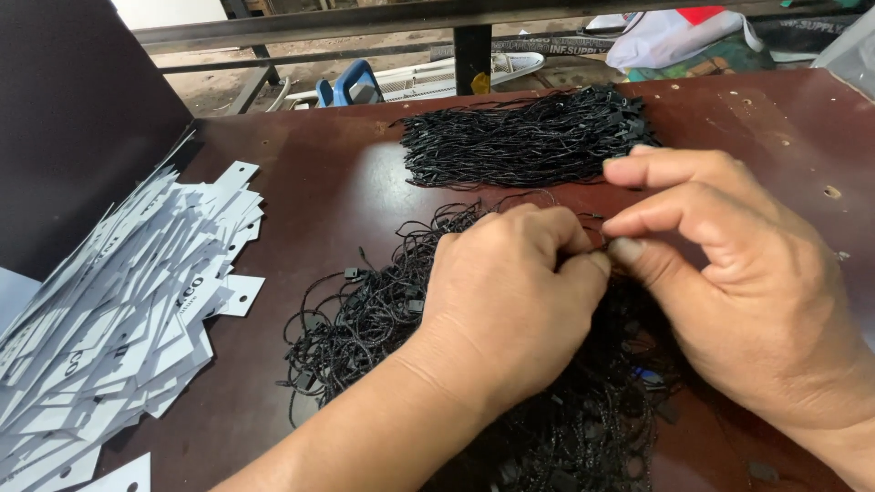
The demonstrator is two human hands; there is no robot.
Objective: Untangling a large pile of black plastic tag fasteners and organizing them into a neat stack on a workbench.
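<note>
both hands meet over the loose tangle of black tag strings [383, 319] on the brown table [310, 191], left hand [501, 301] and right hand [729, 273] pinching what seems one thin cord [597, 244] between fingertips, the neat string bundle [529, 137] and white paper tags [118, 310] within reach.

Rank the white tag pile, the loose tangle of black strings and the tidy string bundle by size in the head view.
1. White tag pile, though it runs off frame.
2. Loose tangle of black strings, partly hidden by the hands, so unsure against the tags.
3. Tidy string bundle, smallest-looking but farthest away.
</note>
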